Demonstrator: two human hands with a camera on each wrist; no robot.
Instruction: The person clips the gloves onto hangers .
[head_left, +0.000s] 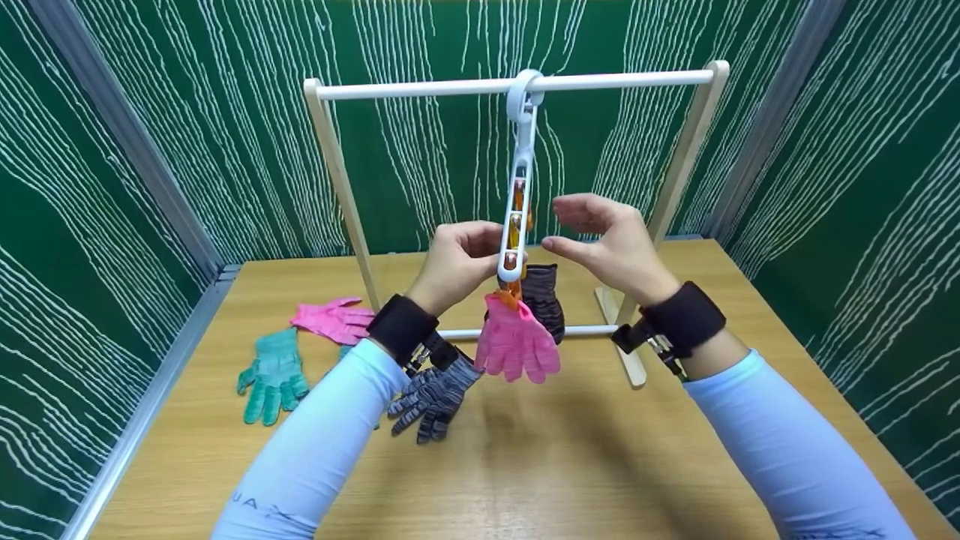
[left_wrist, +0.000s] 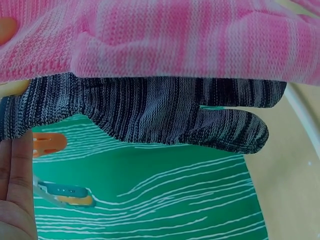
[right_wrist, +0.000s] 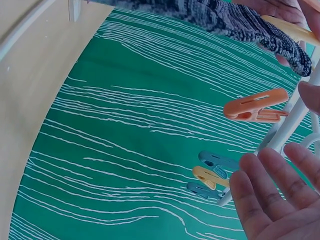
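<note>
Right hand (head_left: 611, 244) loose | left hand (head_left: 454, 262) grip unclear | hanger (head_left: 524, 135) bears pink glove (head_left: 517, 341), dark glove (head_left: 546, 300)

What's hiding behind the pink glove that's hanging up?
Behind the hanging pink glove is a dark striped glove, then a white lower bar. The pink one covers some of both, so not all the dark glove's fingers show.

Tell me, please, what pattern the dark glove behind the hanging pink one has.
The dark glove has black and grey stripes, clearest in the left wrist view.
</note>
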